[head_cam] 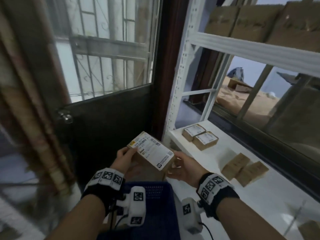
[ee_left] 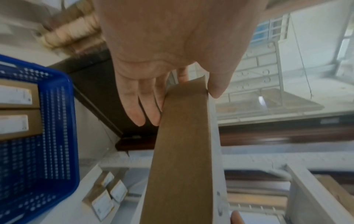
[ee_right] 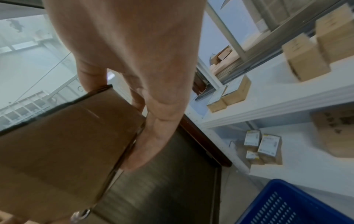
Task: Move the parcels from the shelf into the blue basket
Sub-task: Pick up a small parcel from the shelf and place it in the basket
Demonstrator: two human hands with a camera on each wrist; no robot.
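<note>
Head view, parcel (head_cam: 150, 151): brown box, white label up, held between both hands above the blue basket (head_cam: 155, 189), which sits at 6 o'clock of it.
Head view, left hand (head_cam: 124, 157): grips the box's end at 9 o'clock, thumb on top.
Head view, right hand (head_cam: 183, 168): cups the end at 3 o'clock.
Head view, shelf (head_cam: 216, 163): white, at 3 o'clock; two labelled boxes (head_cam: 200, 138) (touching side by side) and two plain boxes (head_cam: 244, 168) lie on it.
Left wrist view, left hand (ee_left: 172, 45): thumb and fingers (ee_left: 151, 109) pinch the parcel's (ee_left: 182, 151) brown edge.
Left wrist view, blue basket (ee_left: 55, 136): at 9 o'clock, two labelled boxes inside.
Right wrist view, right hand (ee_right: 134, 60): thumb and fingers clamp the parcel's (ee_right: 63, 144) corner.
Right wrist view, blue basket (ee_right: 295, 204): at 5 o'clock, below the shelf (ee_right: 277, 106).
</note>
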